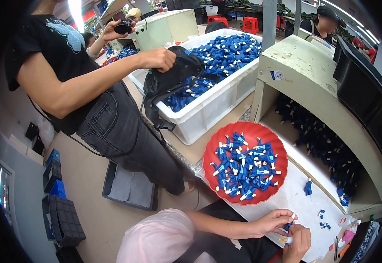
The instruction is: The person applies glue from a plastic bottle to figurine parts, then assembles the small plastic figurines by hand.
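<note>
My left hand [273, 222] pinches a small blue toy part [289, 226] with a whitish end. Close below it, my right hand [298, 243] holds a white pen-like tool [289, 240] with a yellow end, near the part. Whether the tool touches the part I cannot tell. Just beyond my hands, a red scalloped bowl [283, 175] holds many blue toy parts with whitish ends. On the white work surface [294, 199] to the right lie a single blue part [308, 187] and a few smaller blue-and-white pieces [324, 225].
A white tub [213, 118] full of blue parts stands beyond the bowl. A cream-coloured cabinet [305, 65] holds more parts on the right. At left, a standing person [59, 79] grips a black mesh item [173, 72] with a cable. A grey crate [129, 186] sits on the floor.
</note>
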`<state>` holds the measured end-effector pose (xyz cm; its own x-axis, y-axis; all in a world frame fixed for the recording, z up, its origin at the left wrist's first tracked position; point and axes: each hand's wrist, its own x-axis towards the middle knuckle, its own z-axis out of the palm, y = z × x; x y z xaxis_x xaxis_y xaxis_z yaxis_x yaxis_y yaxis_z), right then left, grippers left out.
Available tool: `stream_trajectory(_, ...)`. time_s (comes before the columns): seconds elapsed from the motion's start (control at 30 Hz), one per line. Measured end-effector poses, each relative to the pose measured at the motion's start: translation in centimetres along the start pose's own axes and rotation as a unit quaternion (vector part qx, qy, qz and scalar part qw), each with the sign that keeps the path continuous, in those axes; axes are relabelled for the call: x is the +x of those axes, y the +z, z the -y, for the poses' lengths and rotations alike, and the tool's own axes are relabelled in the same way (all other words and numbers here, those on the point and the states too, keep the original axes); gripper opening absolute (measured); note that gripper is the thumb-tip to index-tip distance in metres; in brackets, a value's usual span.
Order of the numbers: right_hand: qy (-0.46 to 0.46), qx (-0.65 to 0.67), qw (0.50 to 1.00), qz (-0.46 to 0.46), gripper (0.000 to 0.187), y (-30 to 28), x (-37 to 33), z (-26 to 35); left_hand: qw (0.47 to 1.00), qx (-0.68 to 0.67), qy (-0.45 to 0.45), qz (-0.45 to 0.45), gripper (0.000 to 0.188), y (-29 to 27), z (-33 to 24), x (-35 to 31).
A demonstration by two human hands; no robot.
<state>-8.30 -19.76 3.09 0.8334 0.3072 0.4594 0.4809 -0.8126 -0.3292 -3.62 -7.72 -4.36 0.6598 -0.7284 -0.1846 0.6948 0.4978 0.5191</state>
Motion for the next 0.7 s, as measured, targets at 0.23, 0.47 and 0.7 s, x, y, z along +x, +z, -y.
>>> stream_trajectory(0.23,0.143,0.1,0.973,-0.152,0.017,1.4,-3.2,-0.1,0.999,-0.05,0.009,0.003,0.025,-0.3,0.8,0.4)
stream_trajectory(0.47,0.241,0.148,0.925,-0.255,0.015,3.2,-5.4,-1.1,0.992,-0.111,-0.044,0.027,0.027,-0.4,1.1,1.2)
stream_trajectory(0.7,0.241,0.226,0.906,-0.264,0.018,3.9,-4.3,-2.1,0.993,-0.113,-0.035,-0.006,0.026,-0.5,-0.9,1.8)
